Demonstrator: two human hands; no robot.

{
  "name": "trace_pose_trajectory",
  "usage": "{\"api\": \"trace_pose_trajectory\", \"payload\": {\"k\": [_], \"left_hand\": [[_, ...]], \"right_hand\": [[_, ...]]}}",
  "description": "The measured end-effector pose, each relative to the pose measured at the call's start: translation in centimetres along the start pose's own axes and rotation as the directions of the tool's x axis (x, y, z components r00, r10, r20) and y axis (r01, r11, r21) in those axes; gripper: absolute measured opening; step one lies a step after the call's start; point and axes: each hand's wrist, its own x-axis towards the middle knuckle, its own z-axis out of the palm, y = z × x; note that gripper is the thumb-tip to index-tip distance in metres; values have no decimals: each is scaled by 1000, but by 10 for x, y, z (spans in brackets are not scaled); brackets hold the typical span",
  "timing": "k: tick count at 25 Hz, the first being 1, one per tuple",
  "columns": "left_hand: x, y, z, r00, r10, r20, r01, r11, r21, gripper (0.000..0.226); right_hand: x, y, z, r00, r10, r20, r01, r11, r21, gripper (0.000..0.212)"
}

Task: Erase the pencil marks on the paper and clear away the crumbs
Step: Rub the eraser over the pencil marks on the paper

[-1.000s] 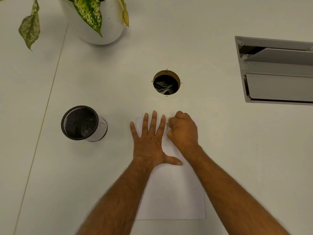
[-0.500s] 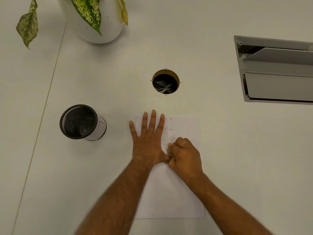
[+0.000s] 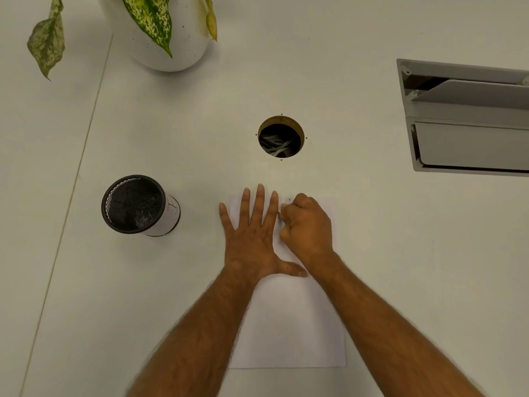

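I see the left hand (image 3: 252,239) lying flat on the upper part of the sheet of paper (image 3: 289,325), fingers straight and spread, thumb stretched out to the right, pressing the sheet down in the centre of the frame. Just beside it, the right hand (image 3: 307,227) is curled into a fist on the upper right part of the same sheet, its knuckles close against the left index finger; I assume it grips something small, but whatever it may hold is hidden by the fingers, so I cannot tell. A faint pencil mark (image 3: 289,200) shows near the paper's top edge, just above the fist. The paper rests on a white desk (image 3: 400,253). A black mesh cup (image 3: 134,204) stands to the left of the hands, well apart. Above them is a round cable hole (image 3: 281,137). A white plant pot (image 3: 160,30) sits at upper left, a grey tray (image 3: 469,118) at upper right.
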Motion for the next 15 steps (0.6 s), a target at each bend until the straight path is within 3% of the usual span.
{"api": "trace_pose_trajectory", "payload": {"k": [4, 8, 12, 15], "left_hand": [[0, 0, -1, 1000, -18, -17, 19, 1000, 18, 126], [0, 0, -2, 1000, -12, 26, 11, 1000, 25, 131], [0, 0, -2, 1000, -29, 0, 29, 999, 14, 121], [-2, 1, -3, 1000, -16, 22, 16, 1000, 1, 140]], "right_hand": [[-45, 2, -12, 997, -38, 71, 36, 999, 19, 3], [-67, 0, -16, 1000, 16, 20, -17, 996, 92, 18], [-54, 1, -10, 998, -42, 46, 41, 999, 29, 7], [-23, 2, -5, 999, -20, 40, 21, 1000, -17, 8]]}}
